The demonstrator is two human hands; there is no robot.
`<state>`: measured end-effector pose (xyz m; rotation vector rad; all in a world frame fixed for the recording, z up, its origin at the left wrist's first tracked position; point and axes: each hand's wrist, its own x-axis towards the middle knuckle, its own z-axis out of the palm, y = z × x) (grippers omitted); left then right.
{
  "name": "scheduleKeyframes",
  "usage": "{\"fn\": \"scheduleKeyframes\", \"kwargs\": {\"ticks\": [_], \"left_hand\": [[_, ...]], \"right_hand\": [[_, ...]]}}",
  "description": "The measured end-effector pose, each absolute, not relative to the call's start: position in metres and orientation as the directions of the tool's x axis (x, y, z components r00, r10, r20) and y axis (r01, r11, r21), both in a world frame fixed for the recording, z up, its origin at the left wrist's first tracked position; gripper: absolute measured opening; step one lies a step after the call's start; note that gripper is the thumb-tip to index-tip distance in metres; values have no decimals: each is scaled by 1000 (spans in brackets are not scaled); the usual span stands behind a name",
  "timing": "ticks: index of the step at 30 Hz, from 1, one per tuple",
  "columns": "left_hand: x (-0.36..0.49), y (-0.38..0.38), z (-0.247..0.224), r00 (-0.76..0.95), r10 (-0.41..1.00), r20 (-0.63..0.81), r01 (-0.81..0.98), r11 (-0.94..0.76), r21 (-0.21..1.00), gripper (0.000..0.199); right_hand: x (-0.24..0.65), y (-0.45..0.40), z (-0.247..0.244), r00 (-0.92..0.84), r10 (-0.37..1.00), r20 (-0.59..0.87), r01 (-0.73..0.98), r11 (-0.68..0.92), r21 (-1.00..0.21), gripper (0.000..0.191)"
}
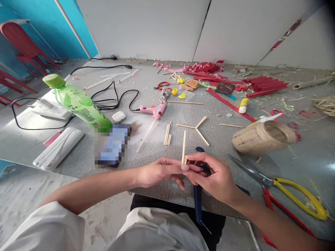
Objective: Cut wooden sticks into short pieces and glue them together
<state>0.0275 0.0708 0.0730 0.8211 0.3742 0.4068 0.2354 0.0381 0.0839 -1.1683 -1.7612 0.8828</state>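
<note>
Near the table's front edge, my left hand point(162, 171) pinches a pale wooden stick point(184, 146) that stands upright. My right hand point(212, 176) meets it from the other side, its fingertips closed at the lower end of the sticks, where a second short piece shows. Dark blue pliers point(198, 204) lie partly behind my right hand. Just beyond are several short sticks point(167, 135) side by side and a Y shape made of three sticks point(196, 128). A pink glue gun point(154, 110) rests farther back.
On the left are a green bottle point(78, 103), a phone point(113, 144), a power bank point(58, 148) and a power strip point(52, 109). To the right are large shears point(267, 181), a twine-wrapped jar point(261, 137) and a glue stick point(244, 105). Red paper point(267, 85) lies at the back.
</note>
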Motion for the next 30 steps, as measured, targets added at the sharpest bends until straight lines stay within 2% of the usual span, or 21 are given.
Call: {"fn": "scheduleKeyframes", "kwargs": {"ticks": [5, 8, 11, 14, 16, 22, 30], "left_hand": [[28, 69, 75, 841, 518, -155, -225, 596, 771, 39], [28, 68, 76, 841, 517, -159, -211, 584, 784, 39], [27, 68, 77, 840, 521, -150, -196, 550, 812, 42], [27, 70, 78, 851, 517, -91, -183, 456, 871, 44], [27, 70, 78, 860, 508, -54, -178, 398, 900, 45], [28, 70, 80, 883, 466, -60, -139, 381, 914, 50], [26, 71, 82, 897, 424, -123, -78, 427, 901, 53]], "right_hand": [[235, 36, 81, -222, 903, 367, 386, 427, -818, 24], [236, 36, 83, -219, 922, 321, 355, 381, -854, 29], [240, 38, 85, -274, 951, 141, 207, 202, -957, 43], [243, 43, 86, -369, 928, -56, 7, -58, -998, 31], [243, 46, 87, -426, 896, -124, -47, -159, -986, 29], [246, 51, 89, -382, 921, -77, 121, -32, -992, 24], [246, 50, 89, -373, 923, -96, 110, -58, -992, 28]]}}
